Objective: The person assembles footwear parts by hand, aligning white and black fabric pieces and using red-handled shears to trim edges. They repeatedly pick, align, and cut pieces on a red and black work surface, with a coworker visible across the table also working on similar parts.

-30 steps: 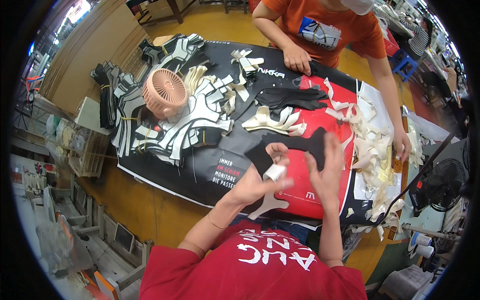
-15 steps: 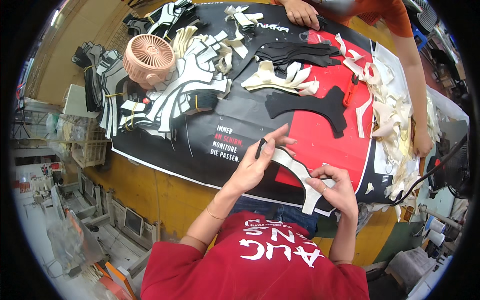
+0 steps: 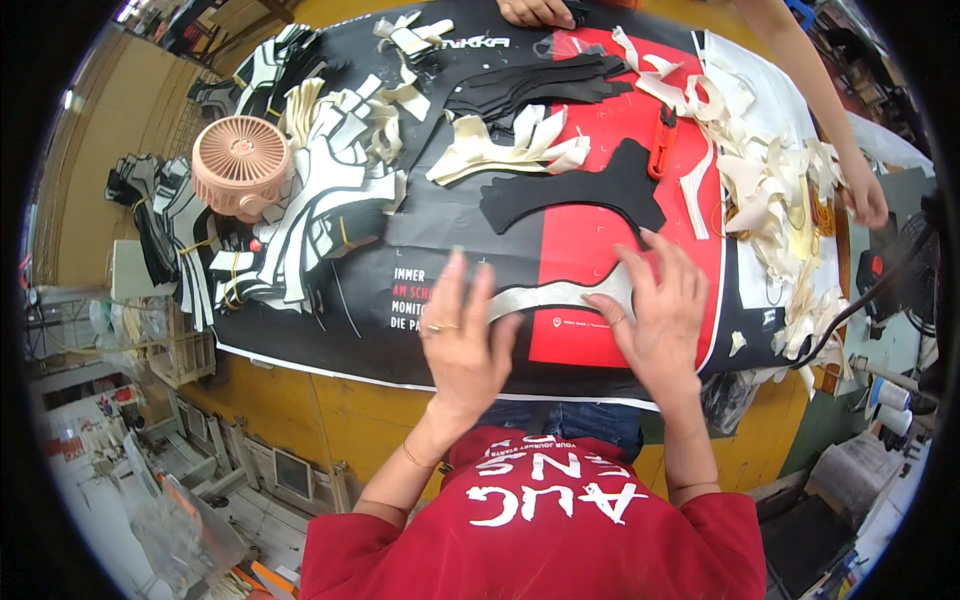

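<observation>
A white curved fabric piece with black edging (image 3: 548,296) lies on the mat in front of me, across its black and red parts. My left hand (image 3: 462,345) is over the piece's left end, fingers stretched and spread, hiding that end. My right hand (image 3: 662,315) lies over the right end with its fingers extended and its thumb on the white surface. Just beyond sits a stack of black cut pieces (image 3: 570,192). Behind that stack are cream fabric pieces (image 3: 500,148) and a further pile of black strips (image 3: 535,85).
A pink fan (image 3: 240,165) stands among bundled black-and-white pieces (image 3: 300,250) at left. A red cutter (image 3: 662,142) lies near cream scraps (image 3: 765,190) on the right. Across the table are another person's hand (image 3: 535,12) and arm (image 3: 815,90).
The white piece, held up between both hands before, now lies on the mat with my hands spread over its ends. The view has shifted, and the other person's right-side hand has lifted from the scraps.
</observation>
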Demonstrator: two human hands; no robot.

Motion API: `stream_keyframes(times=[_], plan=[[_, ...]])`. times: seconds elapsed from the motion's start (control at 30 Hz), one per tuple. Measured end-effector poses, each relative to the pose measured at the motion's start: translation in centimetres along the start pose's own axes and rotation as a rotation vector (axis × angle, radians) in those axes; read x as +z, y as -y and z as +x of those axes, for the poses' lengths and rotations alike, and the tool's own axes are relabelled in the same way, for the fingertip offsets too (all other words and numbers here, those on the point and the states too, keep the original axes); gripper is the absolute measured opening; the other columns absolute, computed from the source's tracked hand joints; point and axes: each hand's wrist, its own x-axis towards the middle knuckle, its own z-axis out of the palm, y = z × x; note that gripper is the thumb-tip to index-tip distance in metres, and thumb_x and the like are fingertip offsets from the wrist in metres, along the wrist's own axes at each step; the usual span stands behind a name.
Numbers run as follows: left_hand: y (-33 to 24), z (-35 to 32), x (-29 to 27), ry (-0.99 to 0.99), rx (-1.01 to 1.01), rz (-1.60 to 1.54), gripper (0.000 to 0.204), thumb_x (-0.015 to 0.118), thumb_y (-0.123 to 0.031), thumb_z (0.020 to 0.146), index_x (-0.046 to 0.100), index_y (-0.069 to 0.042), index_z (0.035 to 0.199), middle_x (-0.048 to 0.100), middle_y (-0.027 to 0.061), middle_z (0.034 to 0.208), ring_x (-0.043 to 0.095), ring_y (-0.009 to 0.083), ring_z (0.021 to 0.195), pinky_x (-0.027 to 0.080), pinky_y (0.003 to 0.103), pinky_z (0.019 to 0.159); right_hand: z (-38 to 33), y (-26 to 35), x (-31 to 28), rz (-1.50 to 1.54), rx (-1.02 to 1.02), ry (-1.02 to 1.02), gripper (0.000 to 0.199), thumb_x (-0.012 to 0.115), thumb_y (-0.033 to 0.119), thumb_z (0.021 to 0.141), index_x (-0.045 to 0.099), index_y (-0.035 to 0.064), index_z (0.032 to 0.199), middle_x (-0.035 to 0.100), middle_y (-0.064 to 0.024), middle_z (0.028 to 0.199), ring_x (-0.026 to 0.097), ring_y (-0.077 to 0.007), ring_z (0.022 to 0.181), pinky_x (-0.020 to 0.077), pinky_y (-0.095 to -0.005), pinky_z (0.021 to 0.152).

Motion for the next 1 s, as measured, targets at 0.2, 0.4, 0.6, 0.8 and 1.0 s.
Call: stream_keyframes(times=[0.2,0.4,0.6,0.8,1.0], plan=[[-0.9,-1.1,1.1,0.505,0.155,0.124,0.077,0.057,-0.05,0.092,0.034,-0.008,0.153,0.025,0.0166,0.161,0.024,0.036,0.148,0.016,0.051,0.119,-2.9,1.6,3.1,0.093,-0.118,0.227,0.061,0.051,0.054,0.094,0.051,0.0189,0.144,0.033,-0.0145,0.158,0.032,-0.0311,0.145,0.024,-0.0539,0.115],[0.2,-1.4,0.8,0.553,0.138,0.1,0.076,0.057,-0.057,0.09,0.038,-0.018,0.152,0.024,0.0191,0.16,0.02,0.0477,0.146,0.021,0.057,0.116,-3.5,0.8,3.5,0.085,-0.054,0.141,0.063,0.049,0.058,0.094,0.046,0.0248,0.148,0.027,-0.0143,0.16,0.026,-0.0337,0.148,0.0221,-0.0577,0.115],[-0.1,-1.2,0.8,0.535,0.136,0.109,0.077,0.059,-0.059,0.088,0.04,-0.021,0.151,0.02,0.0223,0.161,0.017,0.0516,0.145,0.02,0.06,0.116,-3.2,0.9,3.5,0.036,0.038,0.173,0.073,0.054,0.051,0.093,0.036,0.011,0.152,0.025,-0.0156,0.161,0.02,-0.0352,0.149,0.0126,-0.052,0.12],[0.1,-1.8,0.7,0.474,0.127,0.019,0.075,0.057,-0.056,0.091,0.036,-0.02,0.153,0.019,0.0209,0.161,0.015,0.047,0.148,0.013,0.054,0.119,-3.1,0.9,3.9,-0.002,0.058,0.085,0.069,0.049,0.046,0.098,0.031,0.0075,0.153,0.022,-0.0163,0.162,0.017,-0.0337,0.151,0.0059,-0.0567,0.12],[-2.0,-0.6,2.0,0.317,0.154,0.075,0.081,0.058,-0.054,0.091,0.034,-0.007,0.152,0.021,0.0221,0.16,0.018,0.0401,0.149,0.012,0.053,0.119,-3.2,-0.2,3.4,-0.081,-0.032,0.123,0.061,0.049,0.038,0.099,0.037,0.0084,0.151,0.022,-0.0165,0.162,0.017,-0.0339,0.151,0.0065,-0.0572,0.119]])
